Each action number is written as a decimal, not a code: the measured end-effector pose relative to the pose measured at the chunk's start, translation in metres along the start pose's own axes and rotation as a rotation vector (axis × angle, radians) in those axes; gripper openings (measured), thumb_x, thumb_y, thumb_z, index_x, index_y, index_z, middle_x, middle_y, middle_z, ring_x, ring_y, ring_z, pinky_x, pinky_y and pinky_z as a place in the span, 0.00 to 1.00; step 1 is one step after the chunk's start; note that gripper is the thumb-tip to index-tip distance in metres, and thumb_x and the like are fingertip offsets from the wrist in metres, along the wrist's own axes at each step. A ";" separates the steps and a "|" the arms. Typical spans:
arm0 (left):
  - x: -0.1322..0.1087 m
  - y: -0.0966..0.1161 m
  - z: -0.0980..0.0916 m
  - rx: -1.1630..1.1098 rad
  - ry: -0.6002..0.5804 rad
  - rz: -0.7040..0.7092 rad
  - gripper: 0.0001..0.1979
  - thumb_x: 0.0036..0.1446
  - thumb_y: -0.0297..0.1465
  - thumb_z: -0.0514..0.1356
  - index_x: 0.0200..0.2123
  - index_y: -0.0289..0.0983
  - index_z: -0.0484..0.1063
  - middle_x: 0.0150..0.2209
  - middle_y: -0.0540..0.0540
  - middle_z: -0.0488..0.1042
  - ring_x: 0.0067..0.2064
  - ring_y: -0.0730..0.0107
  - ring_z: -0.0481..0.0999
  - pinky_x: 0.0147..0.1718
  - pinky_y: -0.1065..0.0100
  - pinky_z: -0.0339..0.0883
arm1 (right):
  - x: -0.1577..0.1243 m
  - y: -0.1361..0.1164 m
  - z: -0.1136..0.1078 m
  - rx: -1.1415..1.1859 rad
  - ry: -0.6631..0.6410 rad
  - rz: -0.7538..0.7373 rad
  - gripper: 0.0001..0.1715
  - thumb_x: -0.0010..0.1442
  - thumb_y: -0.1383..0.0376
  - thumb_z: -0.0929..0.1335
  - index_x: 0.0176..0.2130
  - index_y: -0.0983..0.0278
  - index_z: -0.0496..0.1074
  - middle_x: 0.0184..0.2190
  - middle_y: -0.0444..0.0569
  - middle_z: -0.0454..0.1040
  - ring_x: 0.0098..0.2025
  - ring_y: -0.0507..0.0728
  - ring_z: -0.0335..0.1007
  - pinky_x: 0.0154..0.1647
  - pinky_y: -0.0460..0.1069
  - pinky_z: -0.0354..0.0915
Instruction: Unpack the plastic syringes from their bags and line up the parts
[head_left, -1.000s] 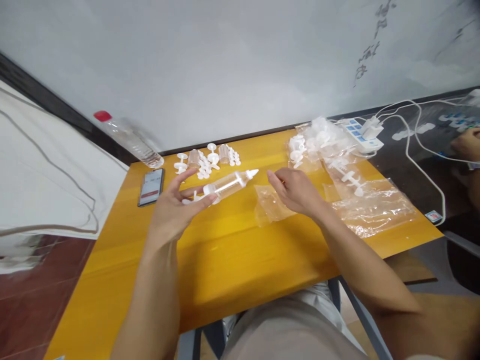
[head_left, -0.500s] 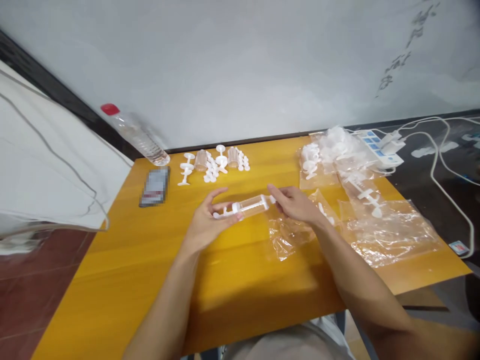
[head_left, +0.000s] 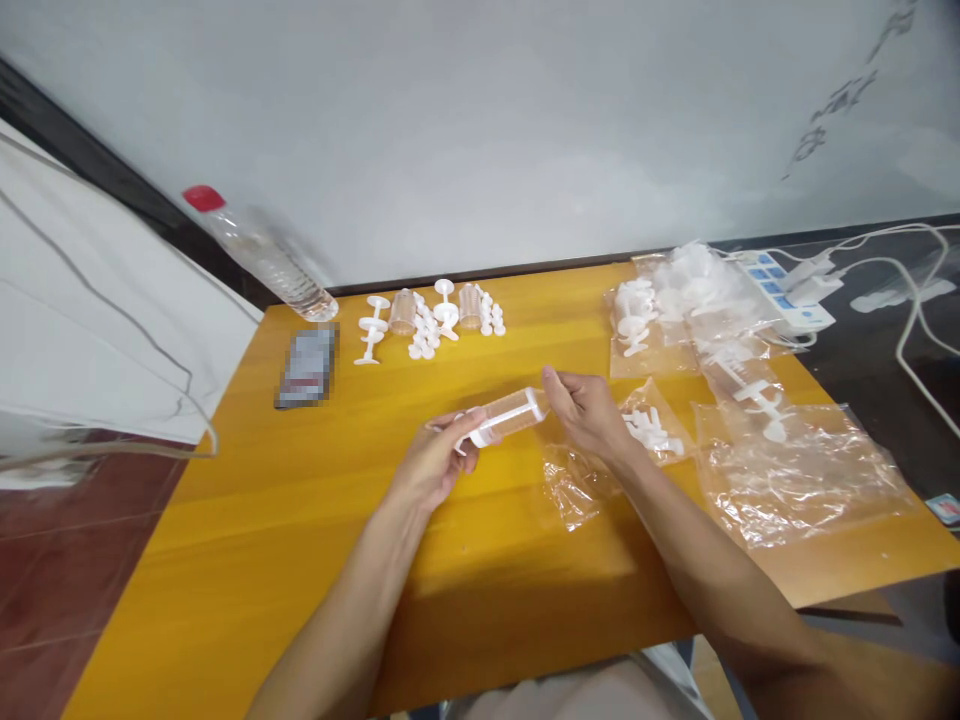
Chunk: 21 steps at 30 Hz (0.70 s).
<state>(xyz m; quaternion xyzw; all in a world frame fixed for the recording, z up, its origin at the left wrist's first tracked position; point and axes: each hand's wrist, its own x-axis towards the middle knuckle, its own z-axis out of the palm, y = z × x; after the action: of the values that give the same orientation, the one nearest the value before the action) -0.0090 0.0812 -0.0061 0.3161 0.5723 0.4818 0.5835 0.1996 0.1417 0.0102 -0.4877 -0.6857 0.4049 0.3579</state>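
A clear plastic syringe-like tube [head_left: 508,417] with white ends is held level above the yellow table [head_left: 315,520]. My left hand [head_left: 437,462] is closed on its plunger end. My right hand [head_left: 589,412] is closed round its nozzle end. Just under my right wrist lies a crumpled clear bag [head_left: 574,483], and a small bag of white parts [head_left: 651,430] lies right beside that hand.
A row of white plastic parts and small clear cups [head_left: 431,318] stands at the table's back. A phone [head_left: 307,366] and a red-capped water bottle [head_left: 259,255] are at the back left. Clear bags with parts [head_left: 787,460] cover the right side. A power strip [head_left: 787,290] with cables lies far right.
Both hands came lower and nearer over the table. My right hand moved from the bag onto the tube's nozzle end, and my left hand closed on the plunger end.
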 end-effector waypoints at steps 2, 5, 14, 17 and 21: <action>0.000 0.000 0.000 0.002 -0.016 0.025 0.27 0.41 0.50 0.77 0.35 0.34 0.81 0.28 0.45 0.79 0.20 0.76 0.69 0.19 0.73 0.65 | -0.002 -0.001 -0.004 0.023 0.000 -0.035 0.33 0.68 0.39 0.61 0.26 0.60 0.57 0.21 0.40 0.55 0.25 0.50 0.50 0.28 0.47 0.51; -0.006 0.000 0.000 0.160 0.019 0.270 0.28 0.39 0.41 0.80 0.43 0.37 0.82 0.44 0.42 0.83 0.38 0.65 0.82 0.39 0.67 0.78 | -0.003 -0.003 -0.013 0.018 -0.079 0.121 0.36 0.68 0.35 0.59 0.25 0.60 0.59 0.20 0.41 0.58 0.23 0.50 0.53 0.26 0.48 0.51; -0.001 -0.007 0.000 -0.049 -0.029 -0.058 0.29 0.42 0.52 0.76 0.37 0.33 0.80 0.27 0.45 0.78 0.23 0.71 0.76 0.23 0.70 0.74 | -0.004 -0.004 -0.014 -0.126 -0.017 -0.131 0.32 0.69 0.41 0.61 0.25 0.61 0.56 0.22 0.40 0.54 0.25 0.49 0.48 0.29 0.48 0.49; -0.003 -0.009 -0.003 -0.011 0.000 0.110 0.27 0.40 0.44 0.80 0.41 0.36 0.81 0.36 0.45 0.82 0.32 0.70 0.80 0.33 0.70 0.78 | -0.005 -0.005 -0.019 -0.100 -0.050 -0.046 0.32 0.70 0.40 0.61 0.27 0.61 0.59 0.21 0.39 0.56 0.24 0.49 0.50 0.28 0.47 0.50; -0.008 -0.009 -0.007 0.110 0.026 0.284 0.27 0.40 0.36 0.81 0.45 0.38 0.81 0.46 0.45 0.82 0.42 0.68 0.81 0.45 0.68 0.77 | -0.004 -0.006 -0.029 0.013 -0.202 0.119 0.39 0.68 0.35 0.60 0.22 0.61 0.56 0.18 0.39 0.55 0.21 0.48 0.49 0.25 0.47 0.49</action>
<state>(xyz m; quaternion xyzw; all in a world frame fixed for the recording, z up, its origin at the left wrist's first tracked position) -0.0132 0.0697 -0.0123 0.4190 0.5550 0.5313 0.4839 0.2237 0.1431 0.0268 -0.4820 -0.6854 0.4770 0.2654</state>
